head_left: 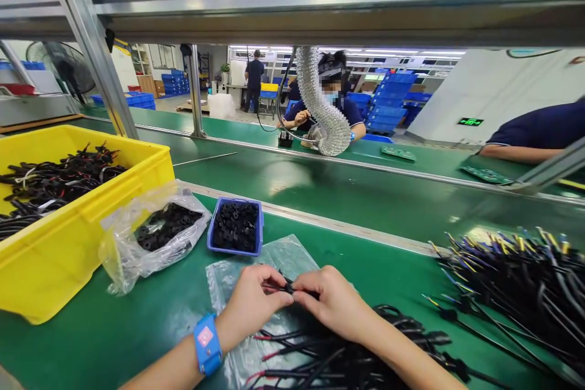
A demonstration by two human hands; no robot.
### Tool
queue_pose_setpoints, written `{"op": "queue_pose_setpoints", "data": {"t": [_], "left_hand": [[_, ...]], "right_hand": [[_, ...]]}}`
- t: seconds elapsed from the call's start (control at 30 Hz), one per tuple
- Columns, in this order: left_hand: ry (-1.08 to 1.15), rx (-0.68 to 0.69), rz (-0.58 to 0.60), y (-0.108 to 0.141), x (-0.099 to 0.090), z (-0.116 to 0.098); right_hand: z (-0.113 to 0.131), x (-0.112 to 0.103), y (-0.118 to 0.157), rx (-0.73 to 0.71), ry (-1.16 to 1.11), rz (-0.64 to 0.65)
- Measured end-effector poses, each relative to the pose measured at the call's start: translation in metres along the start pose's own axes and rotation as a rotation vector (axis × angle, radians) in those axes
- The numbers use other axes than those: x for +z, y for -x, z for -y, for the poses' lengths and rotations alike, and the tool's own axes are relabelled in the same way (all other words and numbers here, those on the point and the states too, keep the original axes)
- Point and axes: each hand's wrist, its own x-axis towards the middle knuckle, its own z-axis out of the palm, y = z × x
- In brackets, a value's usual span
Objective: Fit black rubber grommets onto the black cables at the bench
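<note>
Above a flat clear plastic bag (292, 250), my left hand (256, 295) and my right hand (333, 301) meet fingertip to fingertip. Both pinch a thin black cable (289, 286) with a small black piece on it; the fingers hide much of it. Red shows along the wire inside my left hand. A blue wrist strap (208, 344) is on my left wrist. Below my right hand lies a bundle of black cables (338, 359) with red-and-black wire ends. Beyond my left hand stands a small blue bin (258, 226) filled with small black parts.
Left of the bin, an open plastic bag (123, 256) holds more black parts. A yellow crate (91, 237) with black cables fills the left side. At right lies a pile of cables (516, 292) with yellow and blue ends. A co-worker (356, 113) sits opposite, behind a flexible duct (315, 91).
</note>
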Motion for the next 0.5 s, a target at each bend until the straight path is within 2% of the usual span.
{"op": "queue_pose_setpoints", "data": {"t": [0.17, 0.4, 0.5], "left_hand": [[0.045, -0.044, -0.010, -0.006, 0.000, 0.003], [-0.009, -0.028, 0.018, -0.004, -0.007, 0.006], [-0.086, 0.029, 0.004, 0.000, -0.006, 0.003]], "right_hand": [[0.001, 0.003, 0.001, -0.038, 0.176, -0.012], [0.010, -0.007, 0.000, 0.096, 0.096, 0.164], [0.010, -0.007, 0.002, 0.093, 0.169, 0.152]]}}
